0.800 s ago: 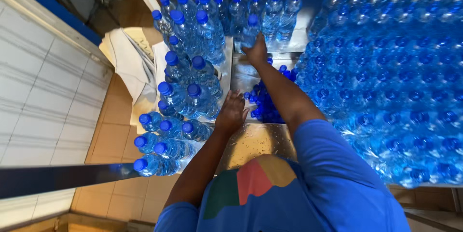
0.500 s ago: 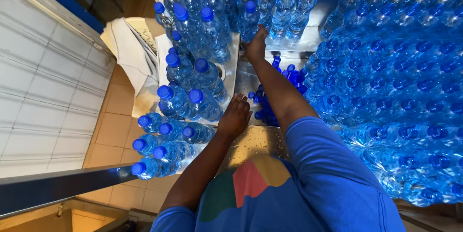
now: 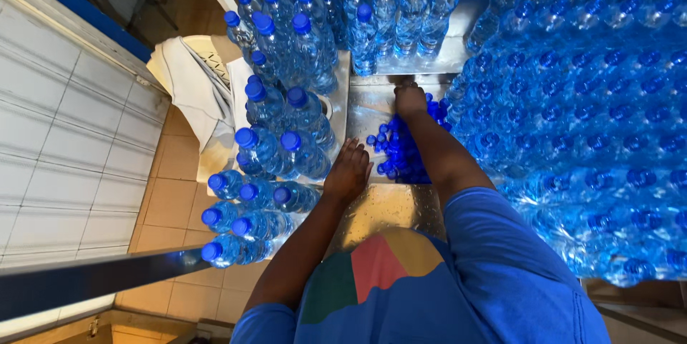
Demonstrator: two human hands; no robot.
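Head view, looking straight down.

Stack of bottles (image 3: 594,122): a large mass of clear water bottles with blue caps, filling the right side, packed tight in rows.

Metal table (image 3: 390,204): shiny steel top in the middle, wet in patches, bare just in front of the person.

Standing bottles (image 3: 286,65): loose upright bottles with blue caps, grouped along the far and left edges of the table; several more lie on their sides at the left edge, near the tiled floor (image 3: 172,201).

White cloth (image 3: 189,90): draped over a pale crate, left of the bottles.

Pile of caps (image 3: 404,147): small blue caps heaped on the table, just beside the stack.

Left hand (image 3: 348,171): fingers spread and loose, holding nothing, resting on the table edge, touching or just beside the nearest standing bottle.

Right hand (image 3: 410,99): reached out over the far end of the caps, fingers curled downward; whether they pinch a cap cannot be told from this angle.
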